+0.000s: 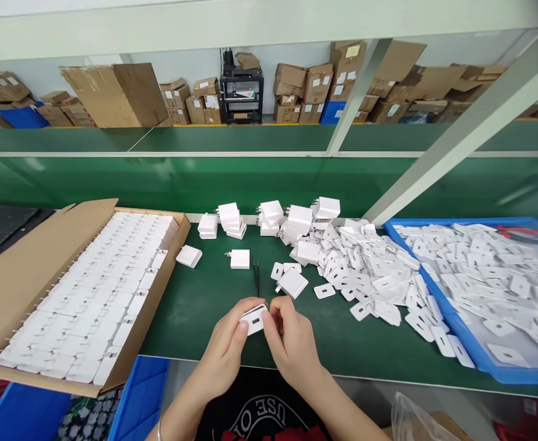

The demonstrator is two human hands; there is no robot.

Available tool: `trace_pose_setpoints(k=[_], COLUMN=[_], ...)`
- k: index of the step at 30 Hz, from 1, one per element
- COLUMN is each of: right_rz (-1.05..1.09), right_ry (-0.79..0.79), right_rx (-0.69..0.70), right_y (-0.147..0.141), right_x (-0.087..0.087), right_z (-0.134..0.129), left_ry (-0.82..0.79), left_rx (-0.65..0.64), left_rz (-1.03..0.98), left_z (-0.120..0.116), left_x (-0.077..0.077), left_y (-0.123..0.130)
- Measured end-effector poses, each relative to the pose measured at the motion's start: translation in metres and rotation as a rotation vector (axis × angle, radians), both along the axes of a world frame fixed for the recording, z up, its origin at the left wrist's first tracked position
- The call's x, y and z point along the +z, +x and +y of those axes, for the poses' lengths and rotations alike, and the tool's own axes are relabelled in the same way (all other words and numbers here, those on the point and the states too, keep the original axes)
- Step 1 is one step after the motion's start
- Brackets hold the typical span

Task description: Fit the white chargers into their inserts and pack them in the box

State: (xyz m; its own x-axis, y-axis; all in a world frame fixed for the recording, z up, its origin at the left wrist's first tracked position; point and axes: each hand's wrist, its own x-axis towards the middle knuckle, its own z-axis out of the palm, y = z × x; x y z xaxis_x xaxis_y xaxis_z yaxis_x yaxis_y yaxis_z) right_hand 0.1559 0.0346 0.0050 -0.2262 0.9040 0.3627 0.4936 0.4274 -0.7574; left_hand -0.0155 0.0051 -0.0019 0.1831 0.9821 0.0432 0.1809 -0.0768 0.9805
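Note:
A white plug charger (253, 320) is between my hands above the near edge of the green table. Its end face with a dark slot is turned up, and a dark line runs along the face's far edge. My left hand (223, 343) grips it with closed fingers and the thumb on the near side. My right hand (294, 340) pinches the charger's right edge, its fingers curled. Just beyond lie black tweezers (257, 280), a loose charger (293, 283) and another charger (240, 259). Small white slotted plates (325, 291) lie to the right.
An open cardboard box (159, 300) packed with rows of chargers stands at left. Stacked chargers (228, 214) line the table's back. A heap of white plates (379, 275) reaches a blue tray (473, 352) holding more plates and red-handled pliers (519, 233). A slanted post (457, 128) rises at right.

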Motion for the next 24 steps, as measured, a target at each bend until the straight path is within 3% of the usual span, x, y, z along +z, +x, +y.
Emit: trace_pose_setpoints(k=[5, 7, 13, 24], right_rz=[0.069, 0.104, 0.245, 0.272], right_ry=[-0.135, -0.230, -0.392, -0.469], right_rx=[0.334, 0.402, 0.406, 0.391], right_y=[0.018, 0.025, 0.033, 0.028], right_x=[0.004, 0.006, 0.004, 0.009], right_z=[0.013, 0.017, 0.019, 0.013], left_ry=[-0.058, -0.061, -0.007, -0.039], left_rx=[0.010, -0.006, -0.070, -0.055], left_rz=[-0.058, -0.049, 0.018, -0.008], left_z=[0.002, 0.003, 0.003, 0.004], left_x=[0.000, -0.001, -0.002, 0.003], left_y=[-0.003, -0.004, -0.005, -0.003])
